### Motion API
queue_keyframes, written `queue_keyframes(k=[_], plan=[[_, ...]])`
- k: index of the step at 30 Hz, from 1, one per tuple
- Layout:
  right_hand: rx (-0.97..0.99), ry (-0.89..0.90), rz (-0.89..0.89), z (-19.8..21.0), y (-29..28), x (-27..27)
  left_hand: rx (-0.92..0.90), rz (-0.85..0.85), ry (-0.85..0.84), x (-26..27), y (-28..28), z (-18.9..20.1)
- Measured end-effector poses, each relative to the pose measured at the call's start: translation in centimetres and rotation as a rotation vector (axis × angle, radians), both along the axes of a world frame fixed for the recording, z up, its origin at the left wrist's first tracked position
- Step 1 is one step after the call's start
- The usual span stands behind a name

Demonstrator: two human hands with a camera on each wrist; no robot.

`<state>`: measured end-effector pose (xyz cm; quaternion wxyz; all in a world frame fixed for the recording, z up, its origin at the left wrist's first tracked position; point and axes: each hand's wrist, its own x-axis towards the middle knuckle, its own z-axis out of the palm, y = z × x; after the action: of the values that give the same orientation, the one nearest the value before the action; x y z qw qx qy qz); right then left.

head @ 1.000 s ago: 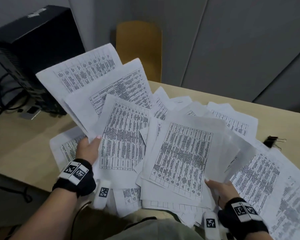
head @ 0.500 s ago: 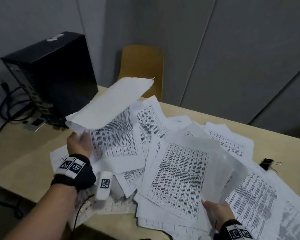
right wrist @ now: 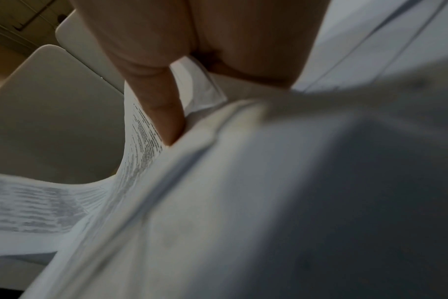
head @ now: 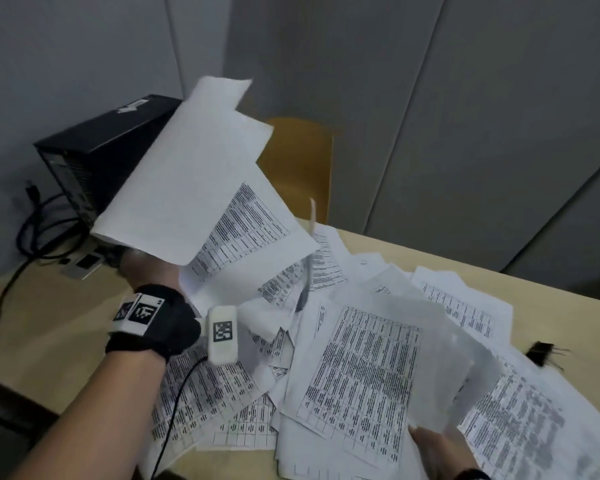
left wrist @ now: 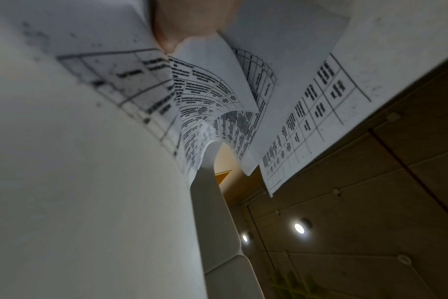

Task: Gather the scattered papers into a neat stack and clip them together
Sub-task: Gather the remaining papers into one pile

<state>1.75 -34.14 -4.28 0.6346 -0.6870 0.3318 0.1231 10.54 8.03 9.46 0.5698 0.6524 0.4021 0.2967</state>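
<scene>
Printed sheets (head: 357, 372) lie scattered in an overlapping heap across the beige table (head: 59, 327). My left hand (head: 146, 268) grips a fanned bunch of sheets (head: 194, 188) by one corner and holds it raised and tilted over the table's left side. In the left wrist view the thumb (left wrist: 189, 22) pinches those sheets (left wrist: 218, 97). My right hand (head: 437, 448) holds another bunch of papers (head: 440, 368) at the near edge, a finger (right wrist: 164, 113) pressed against them (right wrist: 243, 202). A black binder clip (head: 542, 353) lies on the table at the right.
A black computer tower (head: 94, 157) with cables (head: 32, 233) stands at the table's far left corner. A yellow chair back (head: 298, 161) rises behind the table. Grey wall panels (head: 430, 116) close the background. The table's near edge runs along the bottom left.
My left hand has lifted its bunch of sheets higher and tipped it over, so blank backs face up. The right hand has slid toward the bottom edge of view with its papers.
</scene>
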Motion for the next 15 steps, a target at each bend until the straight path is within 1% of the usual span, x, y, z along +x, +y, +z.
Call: queue_keyframes(k=[1, 3, 5, 7, 10, 15], plan=[[0.023, 0.002, 0.045, 0.0, -0.2, 0.3, 0.019, 0.02, -0.009, 0.1, 0.4, -0.1], [0.056, 0.022, 0.084, 0.4, 0.1, 0.3, -0.01, 0.025, -0.057, -0.6, 0.7, -0.7], [-0.004, 0.028, 0.087, 0.5, 0.3, 0.2, -0.01, -0.031, -0.049, -1.6, 0.0, -1.4], [-0.043, 0.018, 0.064, 0.3, 0.4, 0.0, -0.014, -0.124, -0.023, -2.6, -1.3, -2.3], [-0.059, 0.003, 0.067, 0.2, 0.3, -0.2, -0.133, -0.303, 0.036, -3.4, -4.2, -3.7], [-0.058, -0.012, 0.089, 0.9, 0.1, -0.2, -0.106, -0.577, 0.199, -4.0, -8.0, -6.8]])
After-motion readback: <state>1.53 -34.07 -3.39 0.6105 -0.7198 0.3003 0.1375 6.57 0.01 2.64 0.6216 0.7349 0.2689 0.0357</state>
